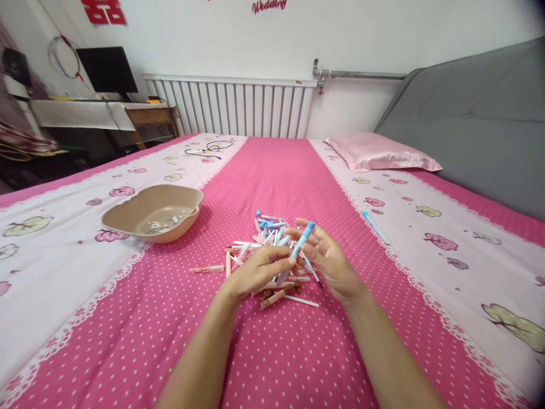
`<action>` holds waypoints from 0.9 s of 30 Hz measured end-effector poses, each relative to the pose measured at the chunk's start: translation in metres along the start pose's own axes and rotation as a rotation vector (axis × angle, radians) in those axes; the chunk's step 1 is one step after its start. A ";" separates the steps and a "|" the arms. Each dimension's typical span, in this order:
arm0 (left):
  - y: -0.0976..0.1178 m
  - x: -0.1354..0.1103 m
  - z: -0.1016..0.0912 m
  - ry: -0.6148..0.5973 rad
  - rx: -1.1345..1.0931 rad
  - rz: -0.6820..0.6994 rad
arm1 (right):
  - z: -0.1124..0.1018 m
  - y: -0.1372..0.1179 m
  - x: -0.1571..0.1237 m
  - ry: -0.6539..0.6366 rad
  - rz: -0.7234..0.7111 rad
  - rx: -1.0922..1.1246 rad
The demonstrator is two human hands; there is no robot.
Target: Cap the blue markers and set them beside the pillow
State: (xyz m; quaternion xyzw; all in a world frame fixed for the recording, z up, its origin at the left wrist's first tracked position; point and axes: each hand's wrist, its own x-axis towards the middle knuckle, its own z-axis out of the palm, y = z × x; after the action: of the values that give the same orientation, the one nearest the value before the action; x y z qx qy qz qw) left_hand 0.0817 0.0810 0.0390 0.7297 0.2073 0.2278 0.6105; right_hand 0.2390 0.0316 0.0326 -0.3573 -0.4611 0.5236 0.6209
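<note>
Forearms [204, 352] foremost, left fingers [284, 264] pinch a blue pen [303, 240], right fingers [323, 243] parted.

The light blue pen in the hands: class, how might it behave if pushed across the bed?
The light blue pen is probably stiff, as its barrel looks straight. Its slim shape suggests it is light. It might roll, being tube-shaped, though the soft-looking bedspread could slow it.

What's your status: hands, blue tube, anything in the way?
Left hand pinching blue tube, tilted. Right hand alongside, hold unclear. Loose pen parts heaped close beneath and beyond.
</note>
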 end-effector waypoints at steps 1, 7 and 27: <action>0.000 0.000 0.000 0.004 -0.017 0.002 | 0.000 -0.001 -0.001 -0.016 0.007 0.019; -0.002 0.001 -0.002 -0.016 -0.044 0.008 | -0.002 -0.002 -0.001 -0.071 0.056 0.053; -0.001 -0.005 -0.001 -0.166 -0.205 -0.109 | 0.000 -0.005 -0.005 -0.144 0.095 0.102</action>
State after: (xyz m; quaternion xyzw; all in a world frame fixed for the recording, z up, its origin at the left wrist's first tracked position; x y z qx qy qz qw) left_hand 0.0771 0.0795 0.0381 0.6676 0.1712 0.1533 0.7082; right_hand 0.2405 0.0257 0.0361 -0.3080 -0.4601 0.5996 0.5779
